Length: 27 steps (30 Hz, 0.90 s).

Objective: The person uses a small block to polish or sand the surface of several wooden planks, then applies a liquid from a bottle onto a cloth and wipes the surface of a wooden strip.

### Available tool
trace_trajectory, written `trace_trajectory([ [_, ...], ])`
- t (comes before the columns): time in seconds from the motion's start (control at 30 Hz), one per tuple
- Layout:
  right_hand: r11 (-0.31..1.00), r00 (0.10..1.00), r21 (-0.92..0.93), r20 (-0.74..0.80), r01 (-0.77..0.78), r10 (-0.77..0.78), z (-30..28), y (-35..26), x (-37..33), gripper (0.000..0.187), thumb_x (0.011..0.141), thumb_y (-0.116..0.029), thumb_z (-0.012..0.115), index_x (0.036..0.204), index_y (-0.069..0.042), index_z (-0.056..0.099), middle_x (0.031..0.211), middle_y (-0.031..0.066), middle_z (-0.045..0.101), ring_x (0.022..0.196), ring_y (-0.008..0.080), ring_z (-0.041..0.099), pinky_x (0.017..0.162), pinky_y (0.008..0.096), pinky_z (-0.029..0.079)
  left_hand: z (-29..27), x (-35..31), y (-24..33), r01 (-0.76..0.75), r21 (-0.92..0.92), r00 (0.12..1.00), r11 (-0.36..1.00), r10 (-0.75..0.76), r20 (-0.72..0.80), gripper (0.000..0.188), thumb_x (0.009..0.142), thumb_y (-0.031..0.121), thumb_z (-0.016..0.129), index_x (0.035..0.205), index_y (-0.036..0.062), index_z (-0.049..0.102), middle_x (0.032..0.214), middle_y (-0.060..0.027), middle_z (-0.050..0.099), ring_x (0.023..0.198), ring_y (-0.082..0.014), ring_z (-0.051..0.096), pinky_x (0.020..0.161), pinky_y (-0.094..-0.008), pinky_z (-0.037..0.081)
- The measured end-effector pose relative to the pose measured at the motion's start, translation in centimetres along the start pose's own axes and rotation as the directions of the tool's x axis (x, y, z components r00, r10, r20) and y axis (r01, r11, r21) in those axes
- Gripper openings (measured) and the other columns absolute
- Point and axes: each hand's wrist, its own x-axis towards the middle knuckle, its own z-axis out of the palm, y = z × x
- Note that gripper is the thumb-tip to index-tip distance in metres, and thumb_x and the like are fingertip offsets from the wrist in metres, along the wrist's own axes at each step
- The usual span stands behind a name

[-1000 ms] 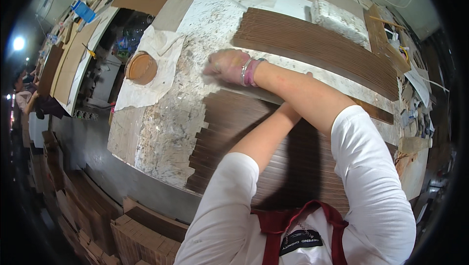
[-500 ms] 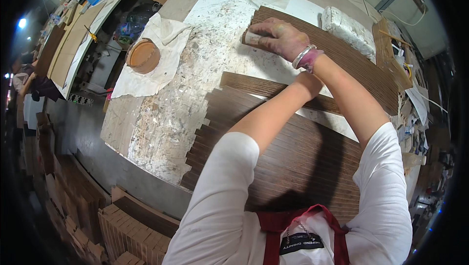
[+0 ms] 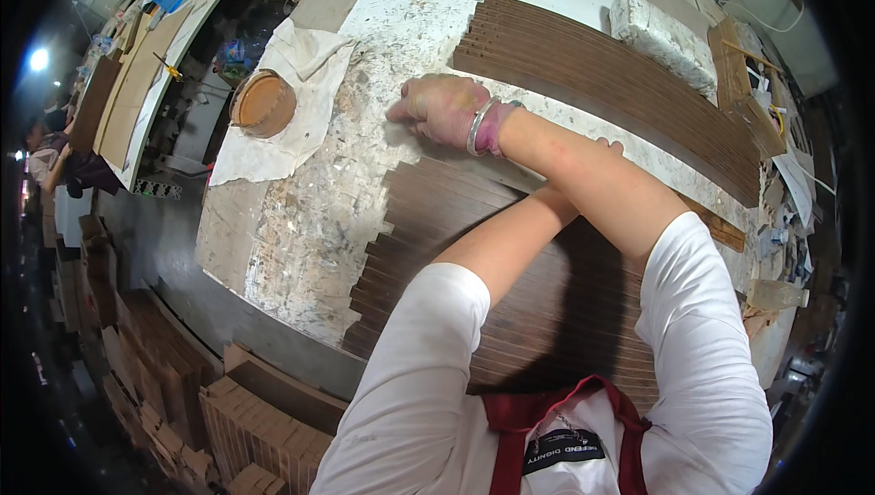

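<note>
Single brown strip (image 3: 718,225) on surface (image 3: 305,253), between two groups of strips; right end visible, much of rest hidden by arms. Right hand (image 3: 444,112) near strip's left, fingers curled close together; cannot tell whether they pinch anything. Left hand (image 3: 611,145) mostly behind right forearm, only fingertips showing; grip cannot be told. Nearer strips (image 3: 401,267) side by side under forearms; farther strips (image 3: 583,67) beside white block (image 3: 661,44). Left: brown-filled tub (image 3: 263,105) on white cloth (image 3: 314,112).
</note>
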Motion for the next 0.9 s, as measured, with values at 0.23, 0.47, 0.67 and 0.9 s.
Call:
trace_trajectory([
  [0.23,0.873,0.962,-0.406,-0.088,-0.272,0.259,-0.8,3.4,2.2,0.020,0.082,-0.013,0.055,0.093,-0.010,0.071,0.097,0.0155,0.067,0.089,0.0315,0.066,0.078,0.0405,0.054,-2.6,0.2,1.0,0.182,-0.666,0.982,0.724,-0.171,0.082,0.038,0.089,0.022,0.049,0.124,0.0063,0.055,0.120,-0.0138,0.055,0.108,-0.0281,0.053,0.090,-0.0405,0.045],
  [0.47,0.838,0.891,-0.331,-0.296,-0.433,0.343,-9.8,2.9,-16.3,0.026,0.086,-0.022,0.060,0.110,-0.014,0.066,0.107,0.0115,0.062,0.097,0.0311,0.060,0.085,0.0391,0.049,-0.8,3.1,0.5,0.088,-0.107,0.928,0.990,-0.042,0.369,0.045,0.083,0.021,0.061,0.126,0.0088,0.055,0.128,-0.0142,0.054,0.119,-0.0311,0.052,0.101,-0.0439,0.040],
  [0.67,0.486,0.330,0.392,-0.401,-0.781,0.854,-14.8,1.9,-42.4,0.039,0.088,-0.036,0.062,0.121,-0.015,0.063,0.116,0.0083,0.062,0.110,0.0247,0.058,0.095,0.0329,0.045,-6.3,5.3,2.8,0.192,0.047,0.814,0.980,-0.185,0.551,0.065,0.081,0.039,0.068,0.135,0.0083,0.049,0.129,-0.0154,0.049,0.120,-0.0328,0.045,0.101,-0.0467,0.034],
  [0.9,0.137,-0.267,0.685,-0.450,-0.716,0.852,-17.7,2.8,-65.5,0.040,0.085,-0.020,0.065,0.123,-0.008,0.060,0.112,0.0113,0.064,0.099,0.0206,0.060,0.088,0.0305,0.047,1.5,8.1,9.1,0.087,-0.012,0.878,0.996,-0.071,0.474,0.058,0.081,0.037,0.070,0.131,0.0128,0.054,0.117,-0.0126,0.049,0.109,-0.0316,0.047,0.092,-0.0452,0.039],
])
